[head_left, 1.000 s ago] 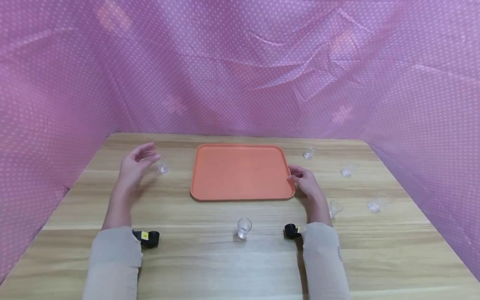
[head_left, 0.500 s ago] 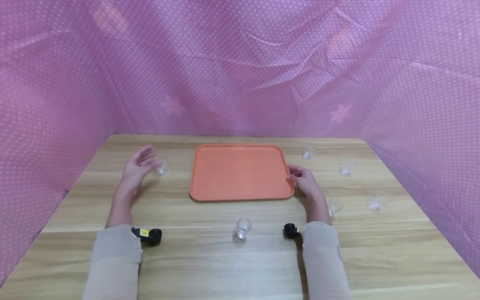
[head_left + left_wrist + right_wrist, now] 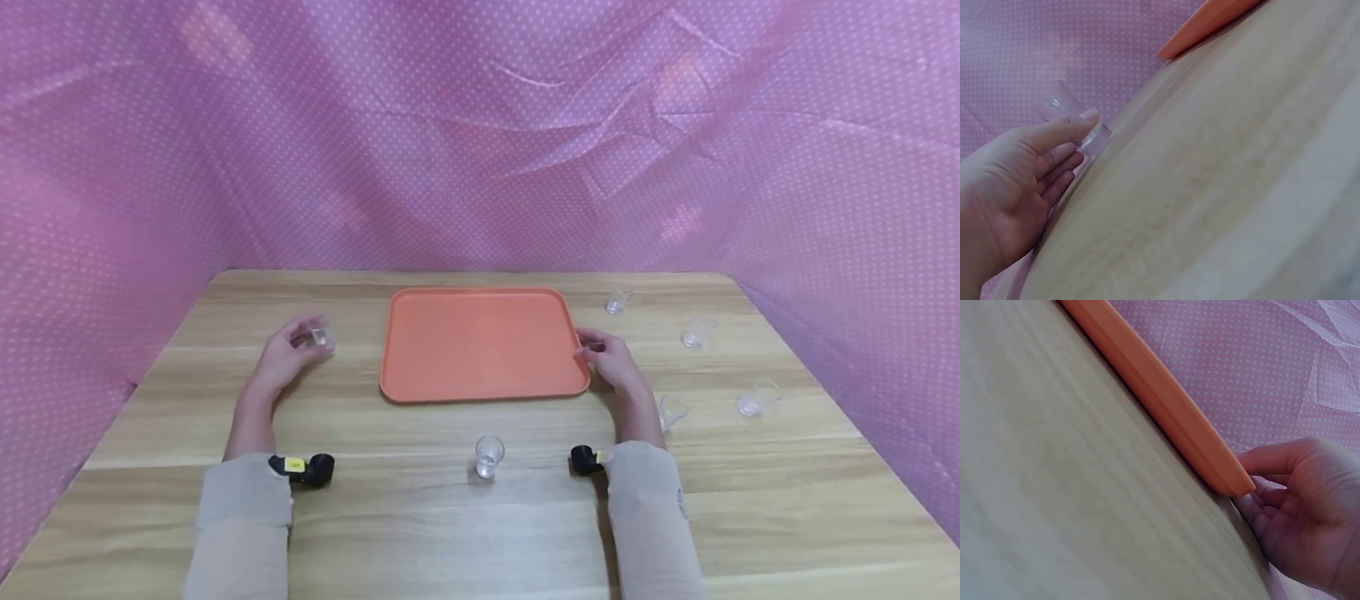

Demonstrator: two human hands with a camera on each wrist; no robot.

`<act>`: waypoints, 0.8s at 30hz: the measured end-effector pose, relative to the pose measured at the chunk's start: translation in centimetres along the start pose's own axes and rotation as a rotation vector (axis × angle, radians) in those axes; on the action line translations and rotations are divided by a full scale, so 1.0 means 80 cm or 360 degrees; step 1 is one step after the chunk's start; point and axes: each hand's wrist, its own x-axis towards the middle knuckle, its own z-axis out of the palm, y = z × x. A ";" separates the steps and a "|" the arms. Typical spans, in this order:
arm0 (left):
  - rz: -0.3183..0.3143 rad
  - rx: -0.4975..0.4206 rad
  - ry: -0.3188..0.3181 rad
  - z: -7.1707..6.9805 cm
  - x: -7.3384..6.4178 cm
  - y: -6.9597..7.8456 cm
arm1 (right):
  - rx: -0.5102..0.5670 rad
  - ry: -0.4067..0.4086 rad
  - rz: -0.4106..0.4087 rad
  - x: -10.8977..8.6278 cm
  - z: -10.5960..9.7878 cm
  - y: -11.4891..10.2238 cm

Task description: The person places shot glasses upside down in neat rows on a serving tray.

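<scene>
My left hand holds a small clear shot glass left of the tray. In the left wrist view the thumb lies across the glass, and the index finger is hidden behind it. The glass's base is at or close to the tabletop; I cannot tell if it touches. A flat orange tray lies in the middle of the table. At its right edge my right hand grips the rim, thumb over the tray's edge and the other fingers curled beside and below it.
One glass stands in front of the tray. Several more are on the right: a far glass, a glass, a glass, and a glass by the right forearm. Pink dotted cloth hangs around the wooden table.
The left hand has come down and toward the near side, its fingers and thumb closing around the left glass. The right hand stays at the tray's edge, and the tray keeps its place.
</scene>
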 end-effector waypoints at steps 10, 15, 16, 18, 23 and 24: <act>-0.0013 0.0079 0.0013 -0.002 0.003 -0.003 | -0.0018 -0.0014 0.0008 0.003 0.000 0.002; -0.0001 0.0114 0.0038 -0.001 0.004 -0.003 | 0.0002 -0.0013 0.0031 0.001 0.000 0.000; 0.0003 0.0129 0.0041 -0.001 0.004 -0.003 | 0.0004 -0.0012 0.0035 0.001 0.000 0.000; 0.0006 0.0148 0.0044 -0.001 0.004 -0.004 | 0.0006 -0.0016 0.0040 0.000 -0.001 -0.001; -0.0002 0.0210 0.0034 -0.003 0.004 -0.006 | -0.0001 -0.0019 0.0052 0.000 0.000 -0.001; -0.0002 0.0222 0.0034 -0.003 0.004 -0.006 | 0.0004 -0.0015 0.0060 0.000 0.001 -0.001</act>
